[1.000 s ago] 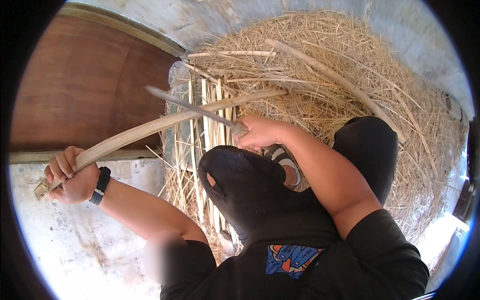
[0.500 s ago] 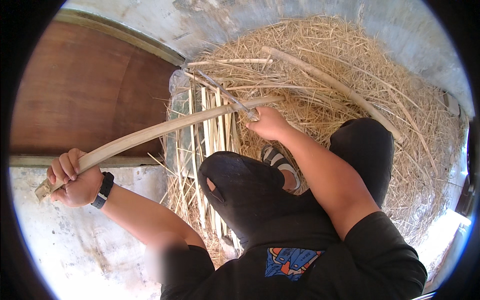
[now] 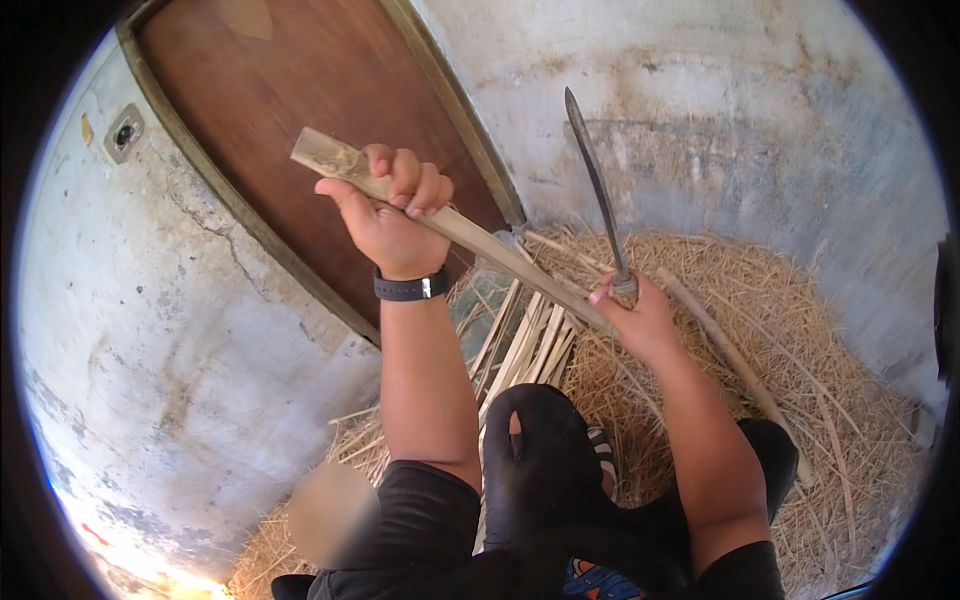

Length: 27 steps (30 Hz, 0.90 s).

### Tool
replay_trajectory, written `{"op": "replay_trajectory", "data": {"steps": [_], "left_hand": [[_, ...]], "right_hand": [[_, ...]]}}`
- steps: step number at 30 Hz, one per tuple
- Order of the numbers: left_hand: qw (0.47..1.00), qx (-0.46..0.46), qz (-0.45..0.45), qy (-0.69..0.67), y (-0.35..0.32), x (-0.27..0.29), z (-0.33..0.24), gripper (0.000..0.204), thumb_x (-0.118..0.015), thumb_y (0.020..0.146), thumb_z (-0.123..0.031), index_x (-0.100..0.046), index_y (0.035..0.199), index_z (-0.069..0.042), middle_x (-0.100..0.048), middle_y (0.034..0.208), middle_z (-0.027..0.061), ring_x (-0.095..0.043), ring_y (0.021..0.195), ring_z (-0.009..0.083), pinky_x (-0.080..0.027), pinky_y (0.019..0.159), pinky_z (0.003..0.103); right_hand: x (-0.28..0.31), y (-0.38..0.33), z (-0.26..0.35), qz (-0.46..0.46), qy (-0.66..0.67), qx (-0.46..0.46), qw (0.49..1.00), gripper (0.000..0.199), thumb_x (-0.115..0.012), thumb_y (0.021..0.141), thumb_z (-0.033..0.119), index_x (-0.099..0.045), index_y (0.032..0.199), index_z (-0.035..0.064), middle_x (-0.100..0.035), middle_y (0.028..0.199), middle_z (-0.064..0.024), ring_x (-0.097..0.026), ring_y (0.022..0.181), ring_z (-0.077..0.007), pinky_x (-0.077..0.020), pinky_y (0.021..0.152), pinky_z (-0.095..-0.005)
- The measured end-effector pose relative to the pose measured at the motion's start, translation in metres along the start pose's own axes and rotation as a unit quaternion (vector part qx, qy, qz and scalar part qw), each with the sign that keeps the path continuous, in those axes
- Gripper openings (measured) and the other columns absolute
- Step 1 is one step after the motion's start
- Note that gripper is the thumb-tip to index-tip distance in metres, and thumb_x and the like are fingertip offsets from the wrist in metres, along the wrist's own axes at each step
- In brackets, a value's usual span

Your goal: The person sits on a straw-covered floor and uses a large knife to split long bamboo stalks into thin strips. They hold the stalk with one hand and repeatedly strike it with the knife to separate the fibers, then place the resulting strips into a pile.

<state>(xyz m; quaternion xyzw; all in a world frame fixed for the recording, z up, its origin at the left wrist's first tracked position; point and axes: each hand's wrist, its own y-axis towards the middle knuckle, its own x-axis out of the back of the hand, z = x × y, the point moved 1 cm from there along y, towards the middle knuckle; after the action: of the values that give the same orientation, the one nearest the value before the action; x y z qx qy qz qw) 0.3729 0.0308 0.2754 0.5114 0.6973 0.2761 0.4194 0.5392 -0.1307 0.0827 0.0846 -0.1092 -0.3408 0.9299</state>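
My left hand (image 3: 398, 225), with a black watch strap at its wrist, grips a long split bamboo strip (image 3: 505, 258) near its upper end. The strip slants down to the right, and its lower end passes out of sight by my right hand (image 3: 645, 318). That hand is closed round the handle of a long, narrow knife (image 3: 598, 190), whose dark blade points up in front of the wall. Below the strip, several pale split bamboo strips (image 3: 530, 345) lie together beside my knee. I cannot tell whether my right hand touches the held strip.
A brown door (image 3: 310, 110) in a wooden frame stands at the left, next to a stained wall (image 3: 740, 130). Straw-like shavings (image 3: 800, 330) cover the floor around me. A round bamboo pole (image 3: 725, 350) lies on them at the right.
The bamboo strip's held end has swung up and to the right with my left hand. My right hand has brought the knife blade up and away from the strip. The view has tilted toward the wall.
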Motion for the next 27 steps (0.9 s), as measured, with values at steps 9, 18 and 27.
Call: {"op": "replay_trajectory", "data": {"steps": [9,18,27], "left_hand": [[0.999,0.013,0.035,0.020,0.006,-0.065,0.023,0.058,-0.031,0.095,-0.071,-0.044,0.088,-0.014,-0.033,0.063,-0.0043,-0.028,0.050,0.0080,-0.027,0.052,0.024],[0.996,-0.021,0.031,0.078,0.014,-0.091,0.034,0.069,-0.028,0.095,-0.071,-0.053,0.110,-0.009,-0.052,0.081,0.0016,-0.051,0.070,0.0156,-0.042,0.066,0.030],[0.949,0.001,-0.172,0.263,-0.033,-0.044,0.034,0.070,-0.030,0.099,-0.064,-0.049,0.130,-0.004,-0.058,0.115,0.0078,-0.062,0.096,0.0217,-0.049,0.081,0.034]], "right_hand": [[0.010,-0.001,0.011,0.032,0.026,0.035,0.999,0.044,-0.078,0.081,0.025,-0.062,0.113,-0.0003,-0.070,0.105,-0.0126,-0.065,0.100,-0.0238,-0.0480,0.091,-0.0374],[0.026,0.003,0.010,0.026,-0.082,0.116,0.989,0.037,-0.078,0.081,0.030,-0.062,0.100,0.0022,-0.068,0.092,-0.0177,-0.065,0.088,-0.0314,-0.0481,0.081,-0.0406],[0.043,0.015,0.029,-0.174,-0.114,0.095,0.973,0.034,-0.078,0.081,0.029,-0.062,0.095,0.0031,-0.067,0.083,-0.0158,-0.066,0.076,-0.0301,-0.0499,0.069,-0.0389]]}}
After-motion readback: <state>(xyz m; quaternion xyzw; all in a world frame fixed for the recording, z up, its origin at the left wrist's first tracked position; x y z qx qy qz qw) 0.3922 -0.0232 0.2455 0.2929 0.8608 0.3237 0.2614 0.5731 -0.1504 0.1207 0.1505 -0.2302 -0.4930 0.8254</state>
